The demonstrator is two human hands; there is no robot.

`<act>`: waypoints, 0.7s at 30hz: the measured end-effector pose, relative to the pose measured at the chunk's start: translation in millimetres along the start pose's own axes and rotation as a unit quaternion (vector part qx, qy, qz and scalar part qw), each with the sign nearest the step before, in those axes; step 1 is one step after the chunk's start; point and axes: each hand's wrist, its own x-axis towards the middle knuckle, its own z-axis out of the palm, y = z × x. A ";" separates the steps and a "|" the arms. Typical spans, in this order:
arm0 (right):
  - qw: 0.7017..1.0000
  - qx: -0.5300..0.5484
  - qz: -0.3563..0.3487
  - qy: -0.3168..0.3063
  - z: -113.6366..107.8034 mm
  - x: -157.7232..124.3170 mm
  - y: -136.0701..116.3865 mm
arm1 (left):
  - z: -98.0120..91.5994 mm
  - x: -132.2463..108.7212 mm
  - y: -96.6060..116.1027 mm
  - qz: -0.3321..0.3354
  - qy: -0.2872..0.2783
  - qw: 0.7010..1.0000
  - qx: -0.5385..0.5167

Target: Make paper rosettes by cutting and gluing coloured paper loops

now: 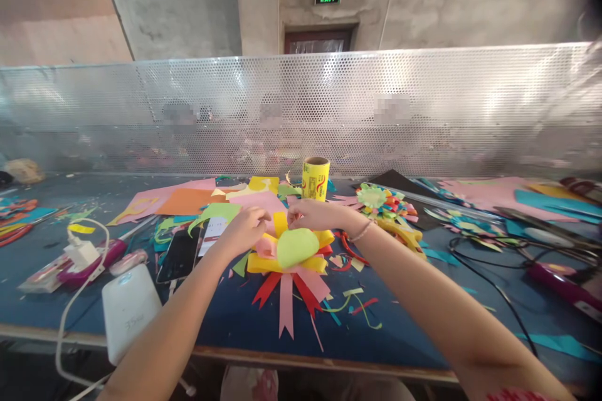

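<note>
A paper rosette [298,247] lies on the blue table in front of me, with a light green disc at its centre. Yellow and pink paper loops ring the disc, and red and pink notched tails [286,306] point towards me. My left hand [247,230] is at the rosette's far left, fingers curled in by the pink and yellow loops; whatever is at its fingertips is too small to make out. At the far edge, my right hand [314,215] has its fingers bent down and closed on the rosette's yellow loop, partly hiding the tips.
Behind the hands stands a yellow cardboard roll [315,179]. A phone [179,255], a white power bank [132,310] and a white cable lie left. Another rosette [385,200], paper sheets and scissors [540,222] lie right. A perforated metal screen [301,113] borders the table's back.
</note>
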 end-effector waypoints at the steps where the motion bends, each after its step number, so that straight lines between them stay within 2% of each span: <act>1: 1.000 -0.003 0.012 -0.001 2.4 1.8 0.9 | 0.3 0.5 -0.9 0.002 0.008 1.000 -0.004; 4: 0.999 0.004 0.036 0.005 8.3 7.4 5.3 | 1.0 1.3 -1.8 0.020 0.004 1.000 -0.023; 9: 0.999 0.021 0.028 0.038 8.2 11.5 9.5 | 2.8 -0.1 3.9 0.021 -0.039 0.997 -0.056; 12: 0.998 0.031 0.031 0.050 1.6 6.9 1.6 | 4.1 -1.5 8.3 0.024 -0.056 0.995 -0.079; 17: 0.997 0.015 0.042 0.064 -10.0 -4.2 -19.5 | 0.5 -5.1 13.7 0.073 -0.028 0.991 -0.110; 21: 0.997 0.010 0.043 0.059 -12.0 -9.1 -26.9 | -4.7 -7.6 16.5 0.093 -0.041 0.988 -0.120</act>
